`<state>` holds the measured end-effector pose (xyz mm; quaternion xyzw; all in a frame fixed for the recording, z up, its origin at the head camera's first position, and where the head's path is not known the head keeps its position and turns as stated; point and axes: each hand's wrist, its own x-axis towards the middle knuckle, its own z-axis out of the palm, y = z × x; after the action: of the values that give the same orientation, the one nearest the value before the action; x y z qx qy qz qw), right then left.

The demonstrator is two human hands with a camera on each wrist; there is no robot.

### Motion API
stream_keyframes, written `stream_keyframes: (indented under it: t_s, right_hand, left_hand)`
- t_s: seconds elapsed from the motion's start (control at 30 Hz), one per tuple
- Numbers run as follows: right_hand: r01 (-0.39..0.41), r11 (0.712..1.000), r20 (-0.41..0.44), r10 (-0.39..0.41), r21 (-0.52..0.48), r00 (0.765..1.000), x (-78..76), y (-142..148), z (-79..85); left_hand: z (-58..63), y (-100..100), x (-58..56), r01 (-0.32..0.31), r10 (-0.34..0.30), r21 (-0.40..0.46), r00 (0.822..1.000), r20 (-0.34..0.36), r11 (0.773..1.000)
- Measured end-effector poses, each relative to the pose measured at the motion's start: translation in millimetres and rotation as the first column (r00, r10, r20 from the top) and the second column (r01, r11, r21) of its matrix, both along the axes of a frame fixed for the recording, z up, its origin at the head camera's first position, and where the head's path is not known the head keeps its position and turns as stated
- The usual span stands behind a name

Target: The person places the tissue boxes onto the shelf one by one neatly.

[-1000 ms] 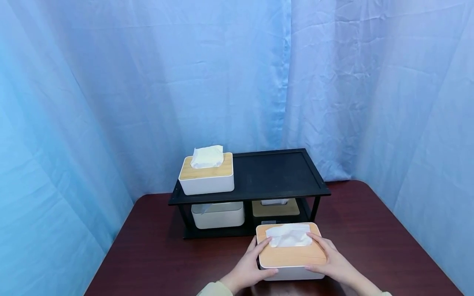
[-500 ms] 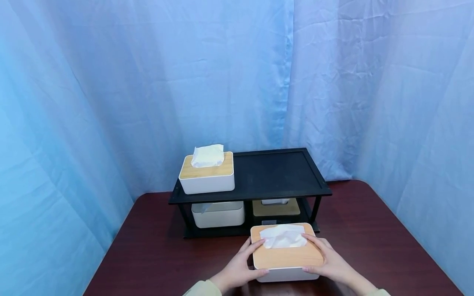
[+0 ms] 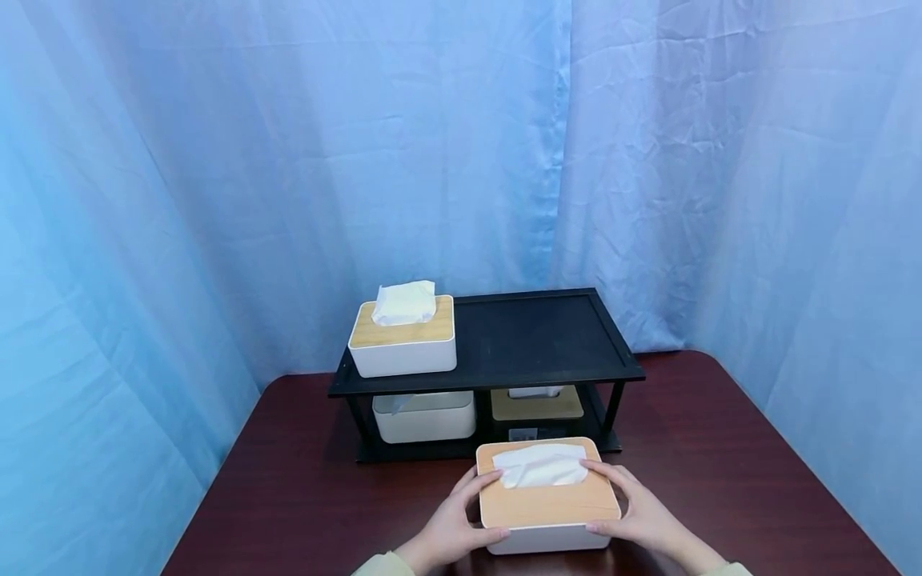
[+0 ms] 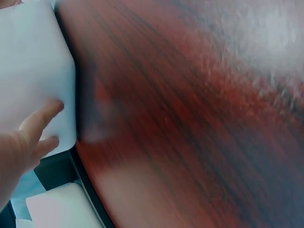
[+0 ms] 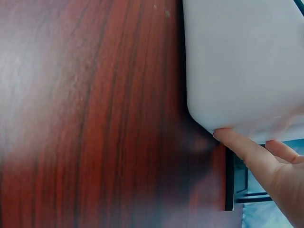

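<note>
In front of the black shelf, a white tissue box point(image 3: 549, 508) with a light wooden lid and a tissue sticking out is held between both hands. My left hand point(image 3: 448, 526) grips its left side, thumb at the front face and fingers towards the lid. On the opposite side, my right hand point(image 3: 643, 514) grips it in much the same way. The left wrist view has fingertips on the white wall of the tissue box point(image 4: 33, 71). Fingers touch the lower edge of the tissue box point(image 5: 237, 61) in the right wrist view.
The two-level black shelf point(image 3: 536, 336) stands behind on the dark red table point(image 3: 302, 496). Another wooden-lidded tissue box point(image 3: 403, 360) sits at its top left. Below are a grey-lidded box point(image 3: 425, 424) and a wooden-lidded one point(image 3: 536, 406). Blue curtains point(image 3: 446, 160) surround the table.
The tissue box and both hands have moved left and slightly towards the person. Both hands have kept their grip, and the shelf with its boxes stands as before.
</note>
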<state>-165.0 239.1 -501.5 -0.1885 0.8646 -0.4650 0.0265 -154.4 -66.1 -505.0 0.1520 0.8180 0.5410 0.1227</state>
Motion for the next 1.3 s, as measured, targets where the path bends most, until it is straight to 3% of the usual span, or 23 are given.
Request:
stream_keyframes:
  t_s: [0.3, 0.53, 0.63, 0.87, 1.07, 1.3]
  right_hand:
    - [-0.004, 0.998, -0.009, 0.004, -0.058, 1.000, 1.3, -8.8, -4.5]
    - [0.010, 0.999, -0.011, -0.010, -0.042, 1.000, 2.4, -11.3, -2.4]
    - [0.025, 1.000, -0.071, -0.025, -0.008, 0.997, 2.6, -11.3, 4.1]
    - [-0.001, 1.000, -0.281, 0.002, 0.002, 0.960, -1.0, -12.6, 45.6]
    - [-0.091, 0.990, -0.282, 0.056, -0.111, 0.958, -0.9, -12.5, 91.2]
    - [-0.078, 0.987, -0.273, 0.038, -0.139, 0.961, -7.8, -13.9, 135.6]
  left_hand:
    - [-0.4, -2.8, 4.8, -0.024, 0.010, 0.133, 0.994, 0.110, 0.991]
    - [2.7, -6.2, 4.6, -0.022, 0.009, 0.145, 0.996, 0.089, 0.989]
    - [10.8, -7.1, 4.4, -0.017, 0.004, 0.151, 0.997, 0.081, 0.988]
    - [51.8, -9.9, 4.3, -0.005, 0.007, 0.138, 1.000, -0.012, 0.990]
    - [95.2, -13.7, 3.8, 0.021, -0.009, 0.074, 0.988, -0.156, 0.997]
    - [142.2, -14.8, -4.7, 0.019, -0.017, 0.004, 0.971, -0.239, 1.000]
